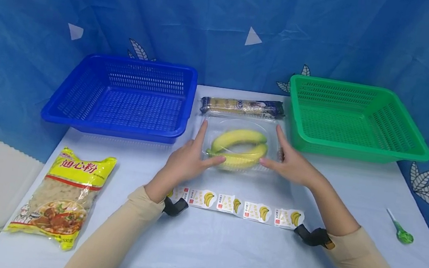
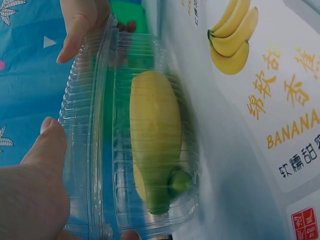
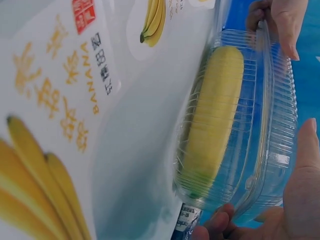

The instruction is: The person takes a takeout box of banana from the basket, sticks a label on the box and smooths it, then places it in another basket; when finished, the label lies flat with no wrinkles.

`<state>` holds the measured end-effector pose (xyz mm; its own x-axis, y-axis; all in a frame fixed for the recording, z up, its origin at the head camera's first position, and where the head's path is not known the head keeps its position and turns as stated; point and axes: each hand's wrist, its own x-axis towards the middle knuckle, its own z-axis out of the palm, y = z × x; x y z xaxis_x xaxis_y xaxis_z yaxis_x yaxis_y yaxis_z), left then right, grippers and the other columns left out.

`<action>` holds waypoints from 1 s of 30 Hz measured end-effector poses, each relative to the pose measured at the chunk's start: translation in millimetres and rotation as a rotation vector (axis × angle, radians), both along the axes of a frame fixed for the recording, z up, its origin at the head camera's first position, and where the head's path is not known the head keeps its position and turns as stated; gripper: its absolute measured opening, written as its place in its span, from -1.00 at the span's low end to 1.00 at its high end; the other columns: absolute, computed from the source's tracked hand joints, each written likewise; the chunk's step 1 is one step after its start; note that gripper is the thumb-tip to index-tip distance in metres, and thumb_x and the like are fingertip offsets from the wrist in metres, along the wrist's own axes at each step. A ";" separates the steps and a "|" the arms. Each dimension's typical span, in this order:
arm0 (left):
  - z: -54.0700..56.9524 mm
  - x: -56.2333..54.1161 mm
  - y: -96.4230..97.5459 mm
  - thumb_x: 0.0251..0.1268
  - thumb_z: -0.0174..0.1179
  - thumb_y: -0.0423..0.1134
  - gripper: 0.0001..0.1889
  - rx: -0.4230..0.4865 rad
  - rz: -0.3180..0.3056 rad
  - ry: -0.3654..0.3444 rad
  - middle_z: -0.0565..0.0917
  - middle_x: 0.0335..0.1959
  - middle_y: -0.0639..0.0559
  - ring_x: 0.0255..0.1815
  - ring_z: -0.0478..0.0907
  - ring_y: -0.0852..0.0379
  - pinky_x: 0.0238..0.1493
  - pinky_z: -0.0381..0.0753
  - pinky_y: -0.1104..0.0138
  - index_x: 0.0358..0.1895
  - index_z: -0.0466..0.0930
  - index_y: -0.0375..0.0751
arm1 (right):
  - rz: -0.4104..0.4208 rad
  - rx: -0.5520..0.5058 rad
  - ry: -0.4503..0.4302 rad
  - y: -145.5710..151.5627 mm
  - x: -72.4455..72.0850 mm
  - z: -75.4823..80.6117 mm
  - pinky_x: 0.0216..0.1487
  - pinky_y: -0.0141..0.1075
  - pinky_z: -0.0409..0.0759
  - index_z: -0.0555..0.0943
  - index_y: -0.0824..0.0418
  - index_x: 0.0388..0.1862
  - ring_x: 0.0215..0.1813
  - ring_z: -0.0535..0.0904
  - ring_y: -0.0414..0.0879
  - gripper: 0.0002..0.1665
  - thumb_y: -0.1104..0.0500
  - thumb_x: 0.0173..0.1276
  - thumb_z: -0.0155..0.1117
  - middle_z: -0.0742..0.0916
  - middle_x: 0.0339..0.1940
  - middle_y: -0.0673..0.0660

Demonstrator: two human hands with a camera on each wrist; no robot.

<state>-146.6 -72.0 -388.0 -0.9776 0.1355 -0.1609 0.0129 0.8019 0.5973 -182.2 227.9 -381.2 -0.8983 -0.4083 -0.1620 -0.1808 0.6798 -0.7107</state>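
Note:
A clear plastic clamshell box (image 1: 212,130) with a shut lid lies in the middle of the table. Inside are two bananas (image 1: 241,135), yellow with greenish ends. My left hand (image 1: 186,161) grips the box's left side, and my right hand (image 1: 296,165) holds the right side. In the left wrist view the left thumb (image 2: 47,145) lies along the lid, with a fingertip low by the base. The right wrist view has right fingers (image 3: 220,222) curled at the box's rim. In front lies a strip of banana labels (image 1: 229,204).
A blue basket (image 1: 114,129) stands at the back left and a green basket (image 1: 360,150) at the back right. Behind the box lies a packet of noodles (image 1: 239,106). A yellow pasta bag (image 1: 65,198) is at left, a green lollipop (image 1: 404,235) at right.

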 end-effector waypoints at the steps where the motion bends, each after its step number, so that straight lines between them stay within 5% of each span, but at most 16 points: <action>1: 0.2 -0.5 0.0 0.10 0.10 0.54 0.19 -0.002 -0.002 0.000 0.33 0.47 -0.32 0.32 0.46 -0.34 0.06 0.56 -0.16 0.58 -0.55 0.33 | 0.000 0.002 -0.004 0.2 -0.1 0.1 0.48 0.33 0.03 -0.53 -0.30 0.56 0.63 -0.18 0.33 0.28 -0.24 0.35 0.28 -0.27 0.65 0.03; 7: 1.3 -0.5 -2.5 0.10 0.08 0.56 0.17 -0.041 -0.014 0.002 0.37 0.46 -0.25 0.26 0.53 -0.29 -0.15 0.61 -0.05 0.56 -0.57 0.39 | -0.009 0.064 -0.008 1.3 1.5 3.2 0.43 0.38 0.09 -0.55 -0.35 0.53 0.61 -0.10 0.37 0.23 -0.34 0.36 0.20 -0.24 0.66 0.04; 13: 7.6 9.3 -10.2 0.11 0.09 0.55 0.11 -0.108 0.000 0.022 0.31 0.49 -0.29 0.31 0.47 -0.36 -0.23 0.61 -0.03 0.53 -0.53 0.53 | -0.092 0.325 0.070 0.0 9.7 14.2 0.04 0.54 0.37 -0.50 -0.37 0.56 0.53 0.04 0.53 0.17 -0.54 0.31 0.00 0.03 0.64 0.32; 16: 14.1 20.2 -17.7 0.11 0.10 0.55 0.09 -0.126 0.013 0.049 0.28 0.50 -0.32 0.16 0.56 -0.39 -0.46 0.58 0.10 0.53 -0.51 0.56 | -0.142 0.368 0.146 -3.0 17.3 21.5 -0.08 0.53 0.43 -0.41 -0.42 0.58 0.47 0.14 0.57 0.13 -0.55 0.29 0.02 0.13 0.61 0.38; 20: 24.8 40.1 -30.2 0.12 0.09 0.53 0.05 -0.141 0.019 0.118 0.46 0.29 -0.28 -0.34 0.61 -0.15 -0.67 0.40 0.26 0.54 -0.42 0.56 | -0.143 0.273 0.321 -9.8 31.2 26.7 -0.33 0.15 0.64 -0.17 -0.35 0.62 0.04 0.60 0.34 0.06 -0.40 0.33 0.17 0.43 0.38 0.37; 22: 29.2 50.6 -37.2 0.15 0.11 0.49 0.01 -0.145 0.020 0.166 0.53 0.11 -0.21 -0.49 0.48 -0.04 -0.67 0.36 0.28 0.57 -0.31 0.52 | -0.106 0.206 0.409 -16.0 40.0 27.8 -0.44 -0.13 0.56 -0.02 -0.23 0.63 -0.25 0.56 0.10 0.00 -0.29 0.36 0.25 0.54 0.10 0.27; 25: 31.4 64.4 -48.4 0.19 0.18 0.40 -0.07 -0.142 0.027 0.235 0.56 -0.04 -0.10 -0.43 0.51 0.01 -0.60 0.39 0.30 0.58 -0.07 0.40 | -0.022 0.110 0.490 -30.0 55.7 29.4 -0.49 -0.32 0.40 0.19 -0.09 0.58 -0.39 0.32 -0.12 -0.12 -0.14 0.37 0.32 0.49 -0.16 0.10; 30: 22.7 81.1 -64.5 0.25 0.28 0.21 -0.29 -0.143 0.024 0.256 0.61 -0.01 -0.05 -0.16 0.60 0.03 -0.44 0.47 0.30 0.43 0.35 0.11 | 0.148 0.018 0.446 -62.1 84.5 31.9 -0.48 -0.42 0.47 0.34 -0.11 0.49 -0.32 0.38 -0.24 -0.29 -0.10 0.41 0.28 0.53 -0.07 -0.05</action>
